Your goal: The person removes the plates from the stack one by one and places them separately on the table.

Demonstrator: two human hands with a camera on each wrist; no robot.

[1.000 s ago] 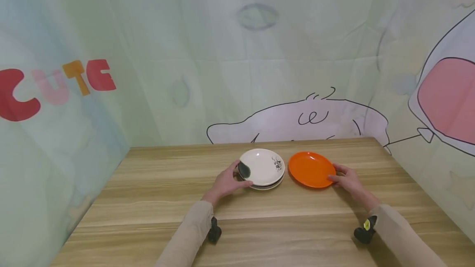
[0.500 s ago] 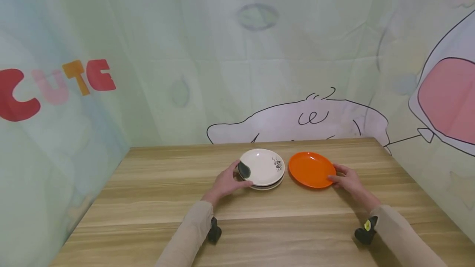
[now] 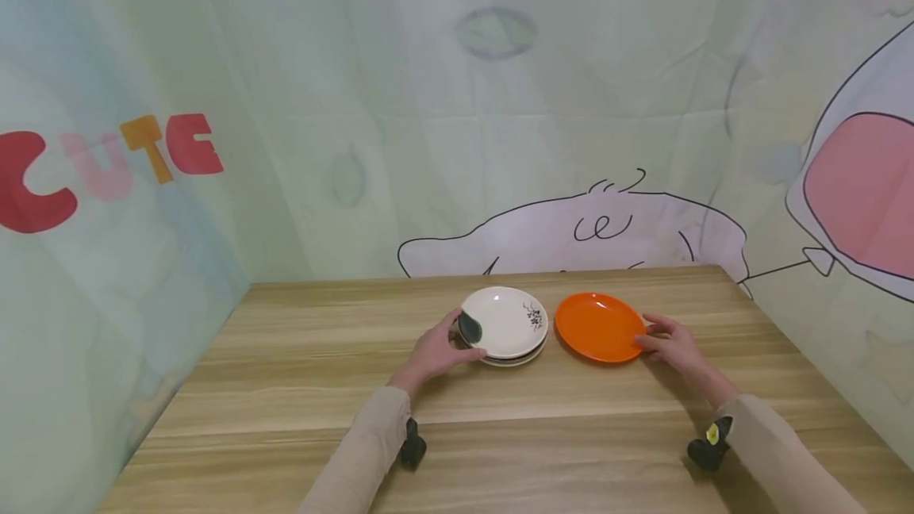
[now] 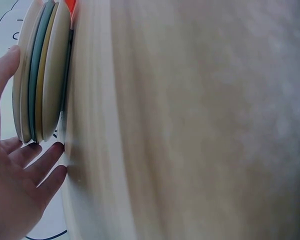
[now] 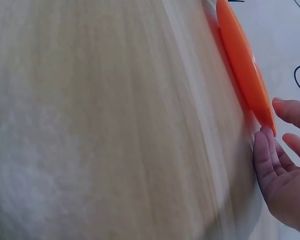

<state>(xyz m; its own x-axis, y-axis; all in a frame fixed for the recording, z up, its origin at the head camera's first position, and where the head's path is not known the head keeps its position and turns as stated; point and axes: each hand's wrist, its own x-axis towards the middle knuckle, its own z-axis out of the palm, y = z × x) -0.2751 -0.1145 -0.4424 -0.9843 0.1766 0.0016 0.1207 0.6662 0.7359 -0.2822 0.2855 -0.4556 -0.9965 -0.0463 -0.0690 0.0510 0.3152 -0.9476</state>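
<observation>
A stack of white plates [image 3: 503,322] stands near the back of the table; its top plate has a dark green patch and a small dark floral print. My left hand [image 3: 437,349] rests at the stack's left rim, thumb toward the near side. In the left wrist view the fingers [image 4: 45,165] are relaxed and spread at the rim, and the stack shows several layers. To the right lies a flat orange plate [image 3: 598,327]. My right hand [image 3: 671,346] is at its right edge with loose fingers; the right wrist view shows the thumb apart from the rim and fingertips close to the edge.
The wood-grain table [image 3: 471,458] carries both the stack and the orange plate, with a narrow gap between them. A printed cloth backdrop [image 3: 321,141] rises behind the table and along both sides. Dark wrist devices [image 3: 412,445] sit at both sleeves.
My right hand has eased slightly rightward, loosening from the orange plate's edge. The left hand, the white stack and the orange plate stay practically where they were.
</observation>
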